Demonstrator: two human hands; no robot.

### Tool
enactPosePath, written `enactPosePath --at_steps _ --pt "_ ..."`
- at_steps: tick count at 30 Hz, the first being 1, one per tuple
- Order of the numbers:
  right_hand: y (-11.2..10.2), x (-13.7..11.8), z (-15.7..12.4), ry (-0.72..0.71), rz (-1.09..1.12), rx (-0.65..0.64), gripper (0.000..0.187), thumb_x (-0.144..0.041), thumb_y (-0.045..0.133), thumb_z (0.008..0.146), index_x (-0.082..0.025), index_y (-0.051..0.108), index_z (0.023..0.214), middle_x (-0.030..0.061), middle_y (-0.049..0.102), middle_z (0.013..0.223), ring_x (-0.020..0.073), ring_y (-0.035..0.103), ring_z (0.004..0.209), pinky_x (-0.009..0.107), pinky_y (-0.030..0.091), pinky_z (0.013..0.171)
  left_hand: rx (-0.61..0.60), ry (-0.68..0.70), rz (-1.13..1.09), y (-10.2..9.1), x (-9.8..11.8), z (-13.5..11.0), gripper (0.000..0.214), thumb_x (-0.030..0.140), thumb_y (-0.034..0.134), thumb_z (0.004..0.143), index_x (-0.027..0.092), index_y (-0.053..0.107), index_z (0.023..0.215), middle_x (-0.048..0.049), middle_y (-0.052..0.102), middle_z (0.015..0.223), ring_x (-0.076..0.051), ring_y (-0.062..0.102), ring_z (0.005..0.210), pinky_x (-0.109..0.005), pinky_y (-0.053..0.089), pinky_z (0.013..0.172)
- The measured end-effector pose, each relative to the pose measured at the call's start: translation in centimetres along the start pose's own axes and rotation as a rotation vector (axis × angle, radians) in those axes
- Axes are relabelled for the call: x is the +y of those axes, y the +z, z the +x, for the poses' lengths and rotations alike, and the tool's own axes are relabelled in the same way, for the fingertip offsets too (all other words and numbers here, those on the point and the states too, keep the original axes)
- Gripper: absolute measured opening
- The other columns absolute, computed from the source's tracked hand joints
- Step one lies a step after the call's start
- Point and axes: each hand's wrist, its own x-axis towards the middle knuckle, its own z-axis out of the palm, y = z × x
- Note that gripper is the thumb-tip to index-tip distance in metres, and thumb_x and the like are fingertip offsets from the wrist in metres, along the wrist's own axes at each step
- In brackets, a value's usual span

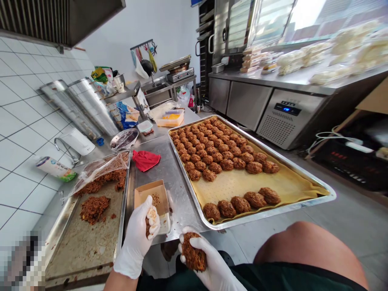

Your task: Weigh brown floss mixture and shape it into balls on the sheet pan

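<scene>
My right hand, in a white glove, is closed around a large brown ball of meat-like mixture at the table's front edge. My left hand, also gloved, is curled in front of a small cardboard box; a bit of the same brown mixture shows between its fingers. To the right lies a big metal tray lined with yellow cloth, holding rows of shaped brown balls. On the left, a metal tray carries loose brown mixture, partly under clear plastic film.
A red cloth lies between the trays. Behind it stand a bowl and a plastic tub. Tall metal cylinders line the tiled wall. A steel counter with bagged goods runs along the right. My bare knee is beside the tray.
</scene>
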Motion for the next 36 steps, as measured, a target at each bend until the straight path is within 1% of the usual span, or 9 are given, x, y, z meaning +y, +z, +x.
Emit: enactPosePath --at_steps 4,7,13,17,20,24,29,33,36 --pt "0.0 -0.3 0.0 0.001 0.014 0.038 0.024 -0.022 0.072 0.068 -0.016 0.072 0.091 0.0076 0.074 0.083 0.0221 0.067 0.075 0.033 0.05 0.064 -0.117 -0.086 -0.034 0.5 0.5 -0.6 0.026 0.04 0.063 0.088 0.018 0.063 0.102 -0.0079 0.07 0.091 -0.015 0.066 0.068 -0.023 0.048 0.053" --pt "-0.1 -0.3 0.0 0.003 0.024 0.038 0.021 -0.023 0.071 0.069 -0.016 0.072 0.089 0.0077 0.074 0.082 0.0219 0.066 0.074 0.032 0.05 0.063 -0.115 -0.072 -0.038 0.3 0.1 -0.7 0.036 0.029 0.067 0.086 0.022 0.061 0.12 -0.0128 0.067 0.121 -0.017 0.068 0.079 -0.025 0.05 0.062" --pt "-0.3 -0.3 0.2 0.005 0.041 0.004 0.021 -0.022 0.069 0.072 -0.017 0.072 0.092 0.0071 0.073 0.083 0.0212 0.066 0.075 0.032 0.049 0.063 -0.086 -0.037 -0.134 0.1 -1.9 -0.6 0.037 0.05 0.058 0.09 0.016 0.066 0.08 -0.0037 0.063 0.066 -0.009 0.05 0.047 -0.021 0.039 0.044" --pt "-0.4 -0.3 0.3 0.006 0.051 -0.021 0.024 -0.022 0.067 0.074 -0.017 0.071 0.098 0.0077 0.073 0.089 0.0213 0.066 0.076 0.032 0.049 0.064 -0.09 -0.01 -0.08 1.5 -2.0 -1.6 0.017 0.024 0.075 0.079 0.018 0.064 0.089 -0.0057 0.069 0.092 -0.018 0.066 0.082 -0.03 0.052 0.071" --pt "-0.5 -0.3 0.3 0.013 0.056 -0.026 0.026 -0.022 0.067 0.075 -0.018 0.071 0.1 0.0079 0.073 0.091 0.0221 0.067 0.077 0.033 0.048 0.065 -0.04 -0.014 0.032 2.4 -1.7 -1.9 0.026 0.015 0.076 0.076 0.018 0.062 0.098 -0.0102 0.069 0.11 -0.013 0.064 0.074 -0.023 0.047 0.063" --pt "-0.5 -0.5 0.1 0.021 0.045 0.012 0.021 -0.022 0.066 0.075 -0.016 0.071 0.094 0.0078 0.073 0.087 0.0216 0.067 0.075 0.032 0.048 0.064 0.096 0.023 0.079 2.3 -1.8 -1.5 0.03 0.013 0.074 0.075 0.015 0.063 0.102 -0.0097 0.071 0.096 -0.009 0.058 0.063 -0.018 0.041 0.053" --pt "-0.6 -0.6 0.0 0.025 0.067 0.009 0.023 -0.022 0.066 0.074 -0.016 0.071 0.096 0.0083 0.074 0.088 0.0221 0.067 0.076 0.032 0.048 0.064 -0.033 -0.025 0.041 1.8 -2.5 -1.1 0.019 0.029 0.071 0.083 0.013 0.061 0.081 -0.0066 0.067 0.082 -0.011 0.06 0.068 -0.02 0.044 0.055" --pt "-0.8 -0.7 0.1 0.033 0.068 0.034 0.025 -0.021 0.066 0.075 -0.015 0.072 0.098 0.0076 0.073 0.085 0.0213 0.066 0.075 0.032 0.048 0.064 0.072 -0.06 0.048 2.2 -2.9 -1.0 0.04 0.041 0.067 0.085 0.018 0.044 0.062 0.004 0.046 0.049 -0.006 0.039 0.038 -0.017 0.017 0.033" --pt "-0.7 -0.8 0.1 0.04 0.07 0.02 0.023 -0.021 0.066 0.074 -0.015 0.072 0.096 0.0072 0.073 0.084 0.021 0.065 0.074 0.032 0.047 0.063 0.05 -0.01 -0.029 2.5 -2.5 -0.9 0.035 0.042 0.067 0.085 0.017 0.052 0.066 0.0022 0.051 0.053 -0.009 0.047 0.043 -0.018 0.03 0.038"
